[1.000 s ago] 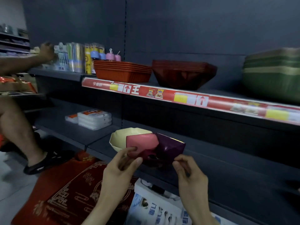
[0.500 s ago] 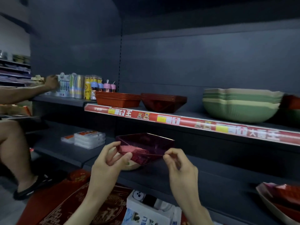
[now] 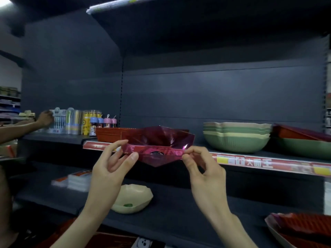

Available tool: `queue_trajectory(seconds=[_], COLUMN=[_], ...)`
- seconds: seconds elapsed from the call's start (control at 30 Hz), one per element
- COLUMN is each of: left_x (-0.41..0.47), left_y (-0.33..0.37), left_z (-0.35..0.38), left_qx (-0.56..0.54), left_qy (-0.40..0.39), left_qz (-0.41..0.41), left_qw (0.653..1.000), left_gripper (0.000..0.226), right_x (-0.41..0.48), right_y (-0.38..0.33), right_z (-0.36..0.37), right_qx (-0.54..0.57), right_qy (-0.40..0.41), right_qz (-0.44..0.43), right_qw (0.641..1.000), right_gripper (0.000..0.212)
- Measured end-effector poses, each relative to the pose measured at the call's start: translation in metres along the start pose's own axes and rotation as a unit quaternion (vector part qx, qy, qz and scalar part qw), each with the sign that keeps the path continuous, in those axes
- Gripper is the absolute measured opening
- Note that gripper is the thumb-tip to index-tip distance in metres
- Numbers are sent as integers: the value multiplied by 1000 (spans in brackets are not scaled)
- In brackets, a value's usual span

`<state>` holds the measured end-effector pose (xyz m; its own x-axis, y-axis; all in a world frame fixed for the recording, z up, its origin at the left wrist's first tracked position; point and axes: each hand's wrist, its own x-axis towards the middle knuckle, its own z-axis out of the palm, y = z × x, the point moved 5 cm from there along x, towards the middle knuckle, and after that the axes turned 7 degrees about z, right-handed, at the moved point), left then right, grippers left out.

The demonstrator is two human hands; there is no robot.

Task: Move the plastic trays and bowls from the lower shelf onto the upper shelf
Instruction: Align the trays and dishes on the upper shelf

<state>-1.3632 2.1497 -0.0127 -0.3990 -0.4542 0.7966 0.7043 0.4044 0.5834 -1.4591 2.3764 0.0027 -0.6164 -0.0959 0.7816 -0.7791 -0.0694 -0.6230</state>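
A translucent dark red square bowl (image 3: 157, 140) hangs level with the front edge of the upper shelf (image 3: 265, 162). My left hand (image 3: 111, 169) pinches its left rim, and my right hand (image 3: 202, 169) pinches its right rim. Behind it on the upper shelf stands a stack of orange-red trays (image 3: 109, 134). To the right there is a stack of green and cream bowls (image 3: 236, 136), then a red tray on a green bowl (image 3: 302, 138). On the lower shelf (image 3: 172, 212) a cream bowl (image 3: 133, 198) lies below my hands. Red trays in a pale bowl (image 3: 300, 230) sit at the lower right.
Another person's arm (image 3: 26, 124) reaches from the left to packaged goods (image 3: 71, 120) at the left end of the upper shelf. Flat white packs (image 3: 77, 179) lie on the lower shelf at left. A box (image 3: 146, 243) stands on the floor below.
Both hands have lifted the dark red bowl from the lower shelf up to the height of the upper shelf. The cream bowl it sat in stays below.
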Motion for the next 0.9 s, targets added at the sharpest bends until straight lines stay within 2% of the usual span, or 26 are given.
queue_trajectory(seconds=[0.3, 0.4, 0.57, 0.73, 0.9], left_x=[60, 83, 125, 161, 188], left_y=[28, 16, -16, -42, -77], left_z=[19, 22, 31, 41, 49], left_qx=[-48, -27, 16, 39, 84], left_qy=[-30, -24, 24, 45, 25], left_qz=[55, 83, 117, 121, 101], left_qw=[997, 996, 993, 991, 991], left_gripper=[50, 41, 12, 9, 8], right_x=[58, 81, 120, 155, 179], right_y=[-20, -18, -8, 18, 45], right_z=[5, 12, 26, 39, 44], right_qx=[-29, -68, -108, -151, -164], right_qy=[1, 0, -7, -13, -25], right_qz=[-73, -95, -111, -101, -63], right_qw=[997, 993, 988, 983, 984], right_gripper=[2, 1, 3, 5, 6])
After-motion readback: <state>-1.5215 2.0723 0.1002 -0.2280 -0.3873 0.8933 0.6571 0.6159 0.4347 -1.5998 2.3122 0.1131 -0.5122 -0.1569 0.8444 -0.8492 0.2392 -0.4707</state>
